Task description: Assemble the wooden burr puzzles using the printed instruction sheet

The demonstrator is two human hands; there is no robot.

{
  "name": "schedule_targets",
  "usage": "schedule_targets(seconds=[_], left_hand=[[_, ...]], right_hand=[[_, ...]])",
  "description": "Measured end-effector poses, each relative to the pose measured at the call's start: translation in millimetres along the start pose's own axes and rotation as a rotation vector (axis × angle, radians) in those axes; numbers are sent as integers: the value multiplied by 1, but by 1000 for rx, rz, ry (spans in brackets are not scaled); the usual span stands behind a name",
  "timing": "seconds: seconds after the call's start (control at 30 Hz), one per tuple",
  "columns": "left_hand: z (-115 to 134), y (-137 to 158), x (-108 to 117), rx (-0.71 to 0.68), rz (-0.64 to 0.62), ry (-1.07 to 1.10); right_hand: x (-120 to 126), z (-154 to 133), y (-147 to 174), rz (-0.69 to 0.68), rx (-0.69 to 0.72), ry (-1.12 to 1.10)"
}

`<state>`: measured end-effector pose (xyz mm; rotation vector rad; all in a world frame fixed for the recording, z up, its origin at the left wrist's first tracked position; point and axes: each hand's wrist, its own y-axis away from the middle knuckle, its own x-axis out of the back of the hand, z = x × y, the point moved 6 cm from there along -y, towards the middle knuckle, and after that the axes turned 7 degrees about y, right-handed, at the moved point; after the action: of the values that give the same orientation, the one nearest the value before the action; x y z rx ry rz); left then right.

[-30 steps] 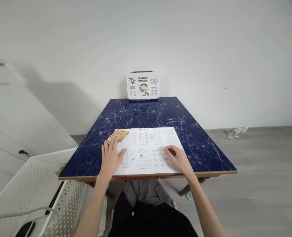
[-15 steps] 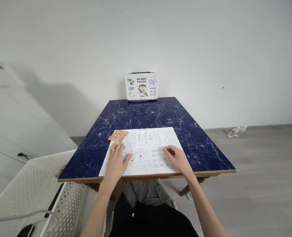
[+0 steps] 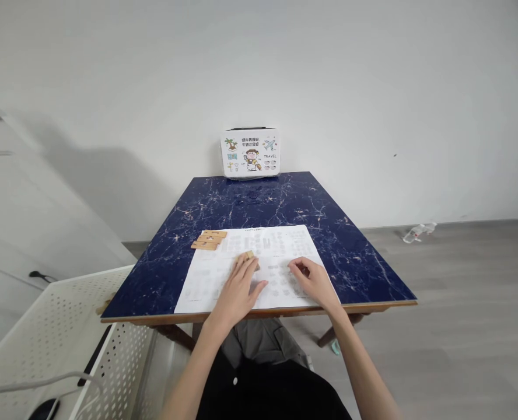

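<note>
Under the fingertips of my left hand [image 3: 238, 286] lies a small light wooden piece [image 3: 249, 255], partly hidden. The thumb stands apart, and the fingers are stretched out over the middle of a large white printed sheet [image 3: 202, 286]. My right hand [image 3: 314, 279] rests on the right part of the sheet with its fingers curled in. Whether anything is inside that hand is hidden. Several flat wooden strips [image 3: 209, 240] lie side by side at the sheet's upper left corner, apart from both hands.
The sheet lies at the near edge of a blue marbled table [image 3: 259, 201]. A white case with cartoon prints [image 3: 251, 153] stands at the far edge against the wall. On the left is a white perforated bin [image 3: 110, 361] with a cable; a clear plastic item [image 3: 419, 233] lies on the floor.
My left hand has moved right from beside the strips to the sheet's middle, with the small wooden piece under its fingers. Two small dark marks there no longer show. My right hand stays put.
</note>
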<state>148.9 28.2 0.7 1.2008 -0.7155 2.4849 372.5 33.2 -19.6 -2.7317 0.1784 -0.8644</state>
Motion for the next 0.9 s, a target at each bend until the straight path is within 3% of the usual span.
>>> schedule_targets(seconds=[0.3,0.47,0.7,0.9], left_hand=[[49,1,-21,-52,-172,172],[32,-9,-14,26,-94,188],[1,-20,-13,54,-140,245],[-6,-19,-5,73,0,397]], right_hand=[[-2,3,-1,-17,13,-20],[0,0,-1,-10,37,-19],[-3,-7,2,-27,164,7],[-11,-3,4,-128,198,51]])
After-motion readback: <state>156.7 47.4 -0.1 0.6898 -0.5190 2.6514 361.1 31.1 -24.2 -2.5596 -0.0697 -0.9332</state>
